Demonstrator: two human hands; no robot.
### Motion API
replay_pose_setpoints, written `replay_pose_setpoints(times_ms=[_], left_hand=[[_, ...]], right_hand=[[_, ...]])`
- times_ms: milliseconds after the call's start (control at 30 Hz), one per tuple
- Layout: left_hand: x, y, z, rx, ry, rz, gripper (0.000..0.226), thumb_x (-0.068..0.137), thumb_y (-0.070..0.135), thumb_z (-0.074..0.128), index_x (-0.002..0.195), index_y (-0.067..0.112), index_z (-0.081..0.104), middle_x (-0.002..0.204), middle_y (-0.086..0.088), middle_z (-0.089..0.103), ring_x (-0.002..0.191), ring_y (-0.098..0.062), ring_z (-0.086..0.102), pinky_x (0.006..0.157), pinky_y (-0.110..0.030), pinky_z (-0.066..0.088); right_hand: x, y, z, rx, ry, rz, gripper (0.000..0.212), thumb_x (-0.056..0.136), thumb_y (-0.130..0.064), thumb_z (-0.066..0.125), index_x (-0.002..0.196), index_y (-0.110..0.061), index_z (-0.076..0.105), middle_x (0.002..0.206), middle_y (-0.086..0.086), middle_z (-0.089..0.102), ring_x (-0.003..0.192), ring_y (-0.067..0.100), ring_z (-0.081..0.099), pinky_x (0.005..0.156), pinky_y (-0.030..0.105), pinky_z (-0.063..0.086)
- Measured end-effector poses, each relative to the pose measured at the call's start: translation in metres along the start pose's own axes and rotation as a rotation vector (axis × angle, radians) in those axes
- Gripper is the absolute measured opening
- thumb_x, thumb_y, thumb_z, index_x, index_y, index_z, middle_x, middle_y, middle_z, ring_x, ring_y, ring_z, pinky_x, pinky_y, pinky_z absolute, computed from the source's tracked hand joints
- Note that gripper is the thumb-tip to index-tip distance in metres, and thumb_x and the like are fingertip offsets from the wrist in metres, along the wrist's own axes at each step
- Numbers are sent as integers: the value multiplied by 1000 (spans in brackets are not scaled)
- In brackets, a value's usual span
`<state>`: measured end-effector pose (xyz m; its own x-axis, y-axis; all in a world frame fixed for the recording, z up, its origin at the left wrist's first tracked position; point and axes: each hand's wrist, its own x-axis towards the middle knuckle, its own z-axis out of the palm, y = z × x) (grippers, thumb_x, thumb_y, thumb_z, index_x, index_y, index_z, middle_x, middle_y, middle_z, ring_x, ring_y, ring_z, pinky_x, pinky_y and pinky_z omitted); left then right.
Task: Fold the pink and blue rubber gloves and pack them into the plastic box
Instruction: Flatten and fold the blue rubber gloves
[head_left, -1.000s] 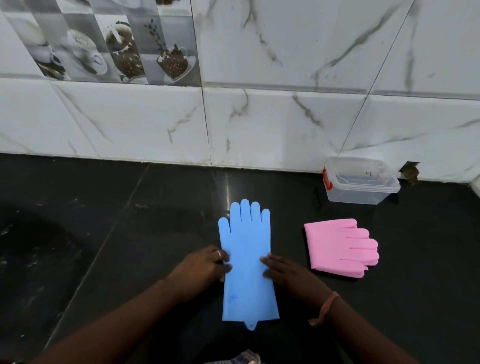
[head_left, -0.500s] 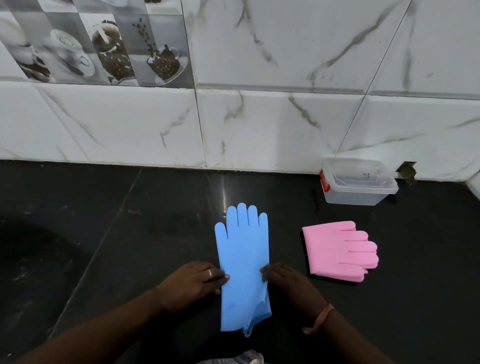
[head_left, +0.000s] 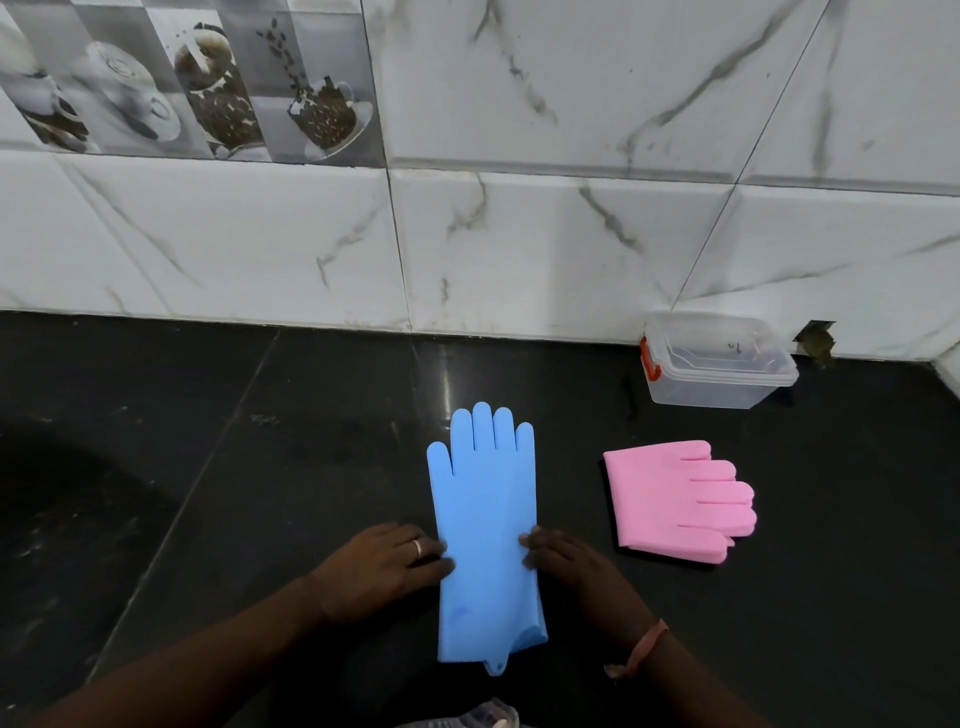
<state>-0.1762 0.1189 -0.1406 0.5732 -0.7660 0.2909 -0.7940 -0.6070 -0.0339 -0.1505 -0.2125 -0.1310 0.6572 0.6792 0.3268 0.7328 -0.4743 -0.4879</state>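
A blue rubber glove (head_left: 483, 493) lies flat on the black counter, fingers pointing toward the wall and cuff toward me. My left hand (head_left: 384, 569) holds its left edge at mid-length, and my right hand (head_left: 566, 566) holds the right edge opposite. The cuff's lower right corner is slightly curled. To the right lies a pink rubber glove (head_left: 670, 504), folded over, with its fingers pointing right. A clear plastic box (head_left: 711, 392) with a red latch stands at the back right against the wall; its lid looks closed.
The black counter (head_left: 260, 467) runs back to a white marble-tiled wall (head_left: 519, 234). A small hole in the wall (head_left: 818, 340) is just right of the box. A bit of cloth (head_left: 478, 717) shows at the bottom edge.
Both hands slid slightly along the blue glove's edges, and the cuff's lower right corner has curled. The pink glove and the box have not moved.
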Motion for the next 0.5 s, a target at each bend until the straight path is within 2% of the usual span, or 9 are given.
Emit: replay_pose_setpoints(times_ms=[167,267,367,433,500], left_hand=[[2,4,2,-34,6,-23,27,101,26,59,125,22,71,123,1,71,103,-20,69,80,-28,57],[11,15,2,-58,48,-115,19,100,23,61,116,21,71,119,1,71,103,-21,71,88,-30,54],[19,34,-7,-289,212,-344,22,101,22,53,120,19,63,125,3,63,112,-18,64,99,-30,45],[31,50,-24,-496,372,-566,26,107,26,42,125,23,61,128,10,60,118,-11,59,103,-28,44],[53,62,-49,-661,557,-782,24,107,31,40,118,31,62,119,15,65,112,-8,62,98,-22,46]], right_hand=[[6,-5,4,-12,51,94,34,68,2,83,101,-6,75,114,9,73,109,26,69,89,37,57],[24,-16,-3,42,84,140,19,74,5,73,88,-7,73,93,7,73,87,22,68,80,36,53],[45,-31,-25,151,134,215,6,83,-9,66,78,-13,62,81,1,65,77,15,58,71,42,49],[58,-42,-43,270,269,251,9,86,-15,61,87,-8,67,90,3,67,86,19,62,78,42,51],[76,-57,-64,317,384,225,19,95,-11,51,100,0,66,96,9,68,89,23,65,80,43,52]])
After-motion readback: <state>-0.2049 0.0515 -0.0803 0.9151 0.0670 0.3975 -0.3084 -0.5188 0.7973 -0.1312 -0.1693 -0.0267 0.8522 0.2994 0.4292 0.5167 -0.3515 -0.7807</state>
